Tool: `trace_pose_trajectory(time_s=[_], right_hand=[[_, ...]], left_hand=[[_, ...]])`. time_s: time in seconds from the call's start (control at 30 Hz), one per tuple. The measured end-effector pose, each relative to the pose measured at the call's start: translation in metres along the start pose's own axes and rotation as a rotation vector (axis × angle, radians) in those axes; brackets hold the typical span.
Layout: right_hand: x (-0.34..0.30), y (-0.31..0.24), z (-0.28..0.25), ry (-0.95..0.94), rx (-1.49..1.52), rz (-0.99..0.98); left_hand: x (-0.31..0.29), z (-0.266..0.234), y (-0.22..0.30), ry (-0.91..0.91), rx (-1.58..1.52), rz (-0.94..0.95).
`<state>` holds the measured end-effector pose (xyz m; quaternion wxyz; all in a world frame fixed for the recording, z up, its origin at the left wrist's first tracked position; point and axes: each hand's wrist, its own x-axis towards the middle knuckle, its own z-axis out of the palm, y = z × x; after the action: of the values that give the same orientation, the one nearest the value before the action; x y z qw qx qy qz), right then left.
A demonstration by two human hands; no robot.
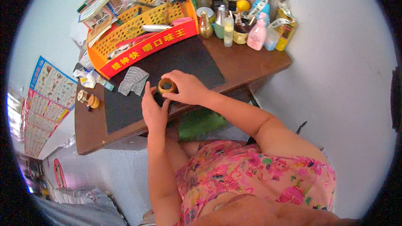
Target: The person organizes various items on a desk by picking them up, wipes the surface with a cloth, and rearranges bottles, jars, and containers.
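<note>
My right hand (187, 88) pinches a small round brown-gold container (167, 83) by its side, over the front of the black mat (125, 111). Its mouth faces up and the inside looks dark. Just left of it, my left hand (155, 111) has its fingers stretched up and its thumb apart. A dark patch shows between that thumb and the fingers; I cannot tell whether it is an object or the mat. A crumpled grey striped cloth (133, 80) lies beyond my left hand.
On the brown desk (259, 65) a red and yellow perforated basket (146, 44) holds many small items. Bottles crowd the back right, among them a pink pump bottle (256, 35). A small jar with a gold top (93, 101) stands at the left edge.
</note>
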<state>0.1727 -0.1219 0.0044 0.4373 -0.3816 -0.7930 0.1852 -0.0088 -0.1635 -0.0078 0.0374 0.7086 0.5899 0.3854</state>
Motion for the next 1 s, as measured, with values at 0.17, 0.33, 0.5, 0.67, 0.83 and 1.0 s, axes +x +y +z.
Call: trace_pose_trajectory(time_s=[0.17, 0.33, 0.5, 0.67, 0.83, 1.0], right_hand=[[-0.032, 0.019, -0.077, 0.214, -0.267, 0.275], [-0.062, 0.049, -0.15, 0.39, -0.484, 0.527], [-0.086, 0.08, -0.183, 0.474, -0.658, 0.553], [-0.084, 0.059, -0.208, 0.605, -0.664, 0.66], [-0.076, 0.082, -0.255, 0.821, -0.934, 0.411], [-0.061, 0.105, -0.264, 0.784, -0.988, 0.495]], left_hand=[[-0.004, -0.002, -0.011, -0.005, 0.087, 0.052], [-0.004, -0.007, -0.007, 0.004, 0.058, 0.058], [-0.007, -0.067, 0.052, -0.047, -0.826, -0.102], [-0.039, -0.151, 0.169, -0.112, -1.748, 0.252], [-0.048, -0.181, 0.175, -0.562, -1.988, 0.239], [-0.066, -0.161, 0.179, -0.339, -2.045, 0.274]])
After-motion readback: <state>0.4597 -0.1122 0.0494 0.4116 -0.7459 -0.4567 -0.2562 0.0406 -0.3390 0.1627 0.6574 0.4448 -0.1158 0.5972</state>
